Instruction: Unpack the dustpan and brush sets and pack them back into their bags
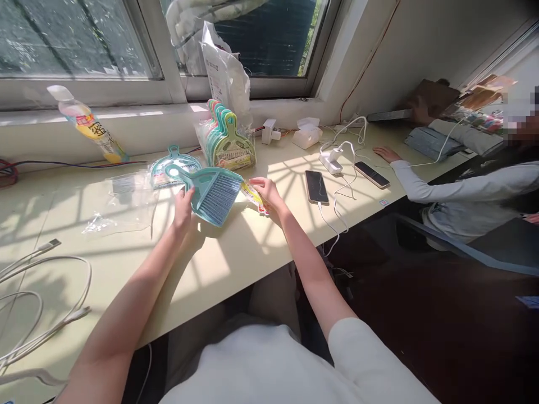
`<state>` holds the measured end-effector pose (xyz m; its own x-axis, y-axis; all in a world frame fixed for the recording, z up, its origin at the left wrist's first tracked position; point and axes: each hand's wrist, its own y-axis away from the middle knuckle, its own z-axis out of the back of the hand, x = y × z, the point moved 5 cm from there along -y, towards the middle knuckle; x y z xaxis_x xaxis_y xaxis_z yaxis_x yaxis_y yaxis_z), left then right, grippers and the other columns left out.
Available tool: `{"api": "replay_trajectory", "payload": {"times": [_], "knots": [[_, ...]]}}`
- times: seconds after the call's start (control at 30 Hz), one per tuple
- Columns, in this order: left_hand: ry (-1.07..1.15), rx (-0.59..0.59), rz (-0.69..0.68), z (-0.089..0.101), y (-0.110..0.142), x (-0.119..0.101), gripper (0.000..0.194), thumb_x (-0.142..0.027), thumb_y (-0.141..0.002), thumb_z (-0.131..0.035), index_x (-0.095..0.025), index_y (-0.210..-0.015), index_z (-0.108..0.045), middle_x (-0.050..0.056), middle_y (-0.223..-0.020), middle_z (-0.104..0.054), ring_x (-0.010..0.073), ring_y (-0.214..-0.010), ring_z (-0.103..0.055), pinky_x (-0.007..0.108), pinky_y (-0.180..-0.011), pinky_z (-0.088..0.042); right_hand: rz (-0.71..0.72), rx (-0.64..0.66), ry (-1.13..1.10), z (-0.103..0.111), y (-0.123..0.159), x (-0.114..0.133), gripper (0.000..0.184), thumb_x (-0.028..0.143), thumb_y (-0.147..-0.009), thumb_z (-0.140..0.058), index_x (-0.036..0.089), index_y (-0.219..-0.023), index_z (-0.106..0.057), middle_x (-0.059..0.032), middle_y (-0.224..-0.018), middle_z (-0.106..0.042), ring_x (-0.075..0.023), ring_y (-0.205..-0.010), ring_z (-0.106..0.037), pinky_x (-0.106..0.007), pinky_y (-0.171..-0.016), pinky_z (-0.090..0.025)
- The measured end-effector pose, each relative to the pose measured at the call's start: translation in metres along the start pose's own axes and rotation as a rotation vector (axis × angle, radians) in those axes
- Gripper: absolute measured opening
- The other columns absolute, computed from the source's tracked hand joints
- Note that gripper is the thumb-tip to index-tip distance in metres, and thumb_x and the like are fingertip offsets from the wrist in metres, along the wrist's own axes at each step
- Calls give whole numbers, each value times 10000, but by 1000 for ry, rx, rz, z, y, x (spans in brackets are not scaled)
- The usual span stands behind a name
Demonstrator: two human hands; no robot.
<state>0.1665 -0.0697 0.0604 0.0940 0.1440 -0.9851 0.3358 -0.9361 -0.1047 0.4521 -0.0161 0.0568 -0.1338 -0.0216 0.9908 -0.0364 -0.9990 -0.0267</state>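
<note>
My left hand (184,206) is closed round the handle side of a small teal dustpan (206,180), tilted above the table, with a grey-blue brush (221,196) nested in it. At the dustpan's right edge, my right hand (268,193) pinches a yellow and white printed label (252,196), which hangs beside the pan. Whether the label still touches the pan I cannot tell. Behind my left hand a second teal dustpan (177,160) lies on the table. Farther back stands a row of dustpans in several colours, a green one (231,140) in front.
A clear plastic bag (122,205) and white cables (80,280) lie on the left, a tilted drink bottle (90,126) behind. To the right are a phone (316,187), another phone (372,174) and a power strip (331,161). A co-worker's hand (386,154) rests on the far right tabletop.
</note>
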Motion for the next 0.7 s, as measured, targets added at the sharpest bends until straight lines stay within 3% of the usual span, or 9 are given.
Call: {"api": "replay_trajectory", "payload": {"times": [0.1, 0.17, 0.27, 0.33, 0.4, 0.47, 0.57, 0.7], "knots": [[-42, 95, 91, -3, -7, 21, 247, -416, -823, -717, -178, -795, -660, 63, -775, -709, 255, -853, -692, 322, -772, -566, 85, -101, 391, 51, -2, -6, 416, 59, -886, -589, 143, -1278, -700, -174, -1457, -634, -272, -1431, -576, -485, -1225, -472], [-76, 199, 111, -8, -8, 26, 271, -450, -803, -731, -191, -759, -662, 68, -745, -703, 269, -833, -679, 333, -744, -557, 208, -186, 568, 54, 7, 6, 484, 51, -928, -559, 150, -1395, -641, -180, -1587, -511, -256, -1554, -434, -453, -1288, -381], [-120, 257, 103, -10, -8, 27, 311, -493, -803, -728, -190, -757, -673, 67, -742, -699, 251, -788, -642, 329, -727, -537, 362, -212, 734, 10, 26, 32, 414, 82, -1050, -414, 195, -1375, -643, -147, -1521, -562, -217, -1468, -500, -389, -1231, -407], [-147, 264, 79, -8, -9, 27, 341, -515, -817, -713, -183, -759, -664, 59, -747, -686, 225, -766, -603, 319, -724, -519, 459, 18, 871, -47, 36, 46, 301, 166, -1098, -442, 204, -1269, -687, -113, -1353, -675, -241, -1279, -601, -403, -1126, -458], [-186, 272, 50, -5, -10, 26, 382, -550, -825, -700, -182, -748, -633, 43, -735, -651, 204, -755, -553, 307, -712, -494, 493, 208, 1008, -98, 44, 51, 269, 284, -1119, -479, 157, -1162, -712, -120, -1231, -715, -268, -1191, -613, -419, -1058, -467], [-242, 237, 13, -2, -10, 24, 426, -593, -840, -669, -191, -725, -584, 23, -708, -599, 191, -748, -504, 302, -704, -475, 466, 230, 1085, -130, 46, 53, 377, 417, -1115, -502, 100, -1156, -702, -152, -1208, -706, -282, -1137, -613, -425, -1005, -476], [-344, 130, -58, 2, -9, 17, 469, -631, -862, -610, -211, -687, -496, -1, -671, -519, 181, -738, -452, 303, -703, -458, 413, 187, 1058, -148, 43, 53, 367, 447, -1082, -554, 117, -1153, -699, -154, -1210, -698, -288, -1143, -618, -422, -989, -487], [-328, 185, -44, -1, -7, 18, 474, -668, -842, -586, -213, -730, -513, 1, -700, -509, 182, -728, -436, 307, -673, -438, 259, 154, 774, -131, 32, 54, 153, 339, -956, -733, 192, -983, -698, -83, -1141, -726, -263, -1169, -630, -373, -1011, -515]]}}
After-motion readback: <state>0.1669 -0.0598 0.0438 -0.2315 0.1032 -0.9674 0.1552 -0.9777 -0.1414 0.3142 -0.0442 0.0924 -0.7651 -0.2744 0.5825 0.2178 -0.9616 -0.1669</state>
